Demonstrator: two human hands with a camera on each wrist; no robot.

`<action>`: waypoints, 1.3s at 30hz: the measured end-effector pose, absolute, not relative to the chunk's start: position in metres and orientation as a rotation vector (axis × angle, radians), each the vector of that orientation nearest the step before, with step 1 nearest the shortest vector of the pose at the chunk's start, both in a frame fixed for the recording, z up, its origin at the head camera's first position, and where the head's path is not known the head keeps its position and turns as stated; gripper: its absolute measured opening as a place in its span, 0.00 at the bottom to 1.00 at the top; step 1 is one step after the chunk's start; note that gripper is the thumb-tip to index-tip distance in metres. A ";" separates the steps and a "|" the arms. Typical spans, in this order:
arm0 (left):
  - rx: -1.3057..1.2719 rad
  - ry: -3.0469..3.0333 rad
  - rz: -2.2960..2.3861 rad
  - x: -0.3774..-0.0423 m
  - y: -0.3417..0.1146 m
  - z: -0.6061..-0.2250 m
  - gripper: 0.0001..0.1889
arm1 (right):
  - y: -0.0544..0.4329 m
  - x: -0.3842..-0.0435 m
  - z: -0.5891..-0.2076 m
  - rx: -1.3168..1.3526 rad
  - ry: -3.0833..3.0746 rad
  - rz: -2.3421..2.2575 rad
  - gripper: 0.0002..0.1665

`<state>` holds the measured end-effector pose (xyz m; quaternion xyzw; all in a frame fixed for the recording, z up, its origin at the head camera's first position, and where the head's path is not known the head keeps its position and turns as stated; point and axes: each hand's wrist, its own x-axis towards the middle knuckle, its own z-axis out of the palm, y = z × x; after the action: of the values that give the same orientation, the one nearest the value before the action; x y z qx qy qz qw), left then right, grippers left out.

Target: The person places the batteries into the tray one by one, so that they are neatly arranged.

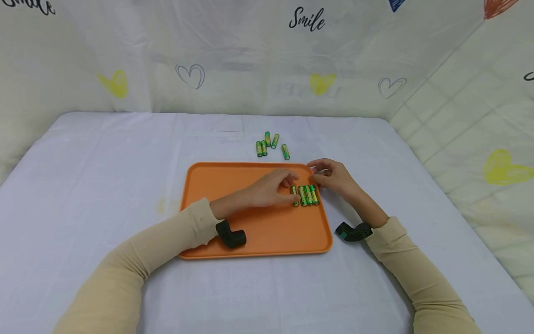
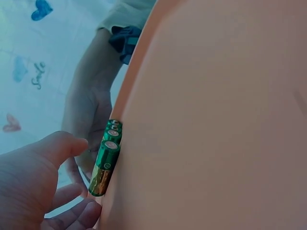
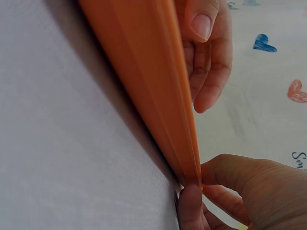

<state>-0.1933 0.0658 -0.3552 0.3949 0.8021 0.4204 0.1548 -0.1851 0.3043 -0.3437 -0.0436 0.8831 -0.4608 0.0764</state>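
Observation:
My left hand (image 1: 271, 188) reaches over the orange tray (image 1: 250, 232), its thumb and fingers spread around a green and gold battery (image 1: 295, 190). In the left wrist view a gap shows between the thumb and that battery (image 2: 104, 167). Just right of it, several more batteries (image 1: 308, 195) stand side by side in a row along the tray's right edge. My right hand (image 1: 333, 176) is at the tray's far right corner; in the right wrist view its thumb and a finger (image 3: 190, 206) pinch the orange rim.
Beyond the tray's far edge, several loose batteries (image 1: 263, 148) lie on the white cloth (image 1: 104, 185). Black wrist cameras, one on the left sleeve (image 1: 231, 235) and one on the right (image 1: 353, 231), hang low near the tray. A printed curtain (image 1: 250, 60) rises behind the table.

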 end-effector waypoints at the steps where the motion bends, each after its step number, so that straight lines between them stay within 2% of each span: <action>1: 1.127 2.298 1.209 -0.194 0.065 -0.355 0.26 | 0.304 -0.185 -0.344 -0.132 2.648 -1.383 0.24; 15: 1.167 2.328 1.261 -0.205 0.053 -0.353 0.19 | 0.303 -0.185 -0.341 -0.132 2.618 -1.411 0.24; 28: 1.112 2.406 1.524 -0.226 0.044 -0.356 0.14 | 0.305 -0.183 -0.344 -0.125 2.626 -1.406 0.25; 39: 0.994 2.500 1.569 -0.245 0.032 -0.355 0.14 | 0.304 -0.184 -0.343 -0.122 2.631 -1.395 0.25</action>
<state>-0.2449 0.0322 -0.3552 0.3192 0.8026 0.5038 0.0136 -0.1844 0.3042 -0.3433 -0.0407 0.8800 -0.4664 0.0803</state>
